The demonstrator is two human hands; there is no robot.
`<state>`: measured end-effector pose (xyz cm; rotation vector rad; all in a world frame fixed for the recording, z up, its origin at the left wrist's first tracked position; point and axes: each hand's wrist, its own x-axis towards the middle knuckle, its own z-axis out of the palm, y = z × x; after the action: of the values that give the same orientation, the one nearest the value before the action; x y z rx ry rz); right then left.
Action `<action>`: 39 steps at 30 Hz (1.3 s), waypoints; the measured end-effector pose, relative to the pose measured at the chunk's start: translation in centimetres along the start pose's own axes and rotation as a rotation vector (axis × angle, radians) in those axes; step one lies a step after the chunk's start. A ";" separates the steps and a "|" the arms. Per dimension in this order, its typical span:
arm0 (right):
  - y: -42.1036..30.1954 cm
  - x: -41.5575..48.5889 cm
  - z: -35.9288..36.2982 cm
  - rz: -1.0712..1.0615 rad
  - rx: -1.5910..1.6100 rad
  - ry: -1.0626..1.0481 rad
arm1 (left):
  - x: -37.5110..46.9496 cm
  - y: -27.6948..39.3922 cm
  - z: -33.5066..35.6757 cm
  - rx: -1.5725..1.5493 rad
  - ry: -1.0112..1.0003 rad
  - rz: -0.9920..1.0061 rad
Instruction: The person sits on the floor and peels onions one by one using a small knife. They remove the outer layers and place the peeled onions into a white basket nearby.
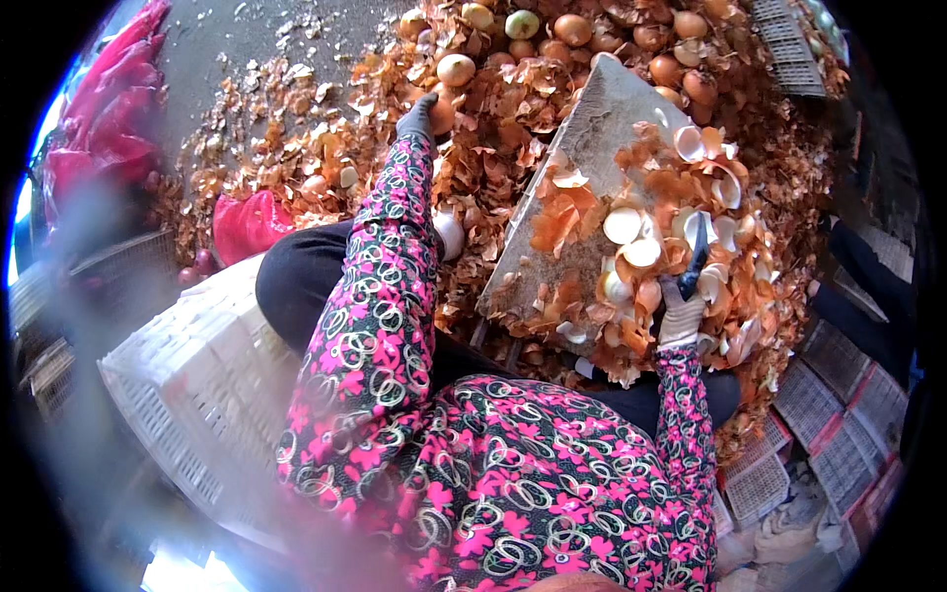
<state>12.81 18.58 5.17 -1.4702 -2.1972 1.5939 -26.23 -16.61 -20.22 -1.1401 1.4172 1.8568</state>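
My left hand (419,118), in a dark grey glove, reaches out to the pile and touches a brown onion (442,112); whether its fingers close on it is hard to tell. Just beyond lies a paler onion (456,69). My right hand (681,305), in a light glove with dark fingers, grips a knife with a dark handle (692,272) over a stone-like board (510,259). Around it on the board lie white cut onion pieces (641,251) and loose brown onion skins (566,214). More whole onions (573,29) sit beyond the board.
White plastic crates (170,385) stand at my left, beside a pink plastic bag (251,222). A larger pink sack (111,118) is at the far left. More crates (836,436) lie at the lower right. Another person's dark-clad leg (858,259) shows at the right edge.
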 end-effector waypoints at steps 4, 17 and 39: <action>1.5 0.7 0.9 -0.029 0.173 -0.044 | -12.3 3.9 8.6 -0.141 -0.383 0.092; 2.2 2.5 3.8 -0.041 0.431 -0.103 | -31.1 -11.9 9.4 1.225 -0.514 1.027; -0.2 -4.7 7.8 -0.289 -0.761 -0.434 | -30.0 -14.7 8.1 1.474 -0.289 0.989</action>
<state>11.08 9.74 3.74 -0.8472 -3.3227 1.0966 -1.79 -2.20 -0.90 0.6175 2.5523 0.7230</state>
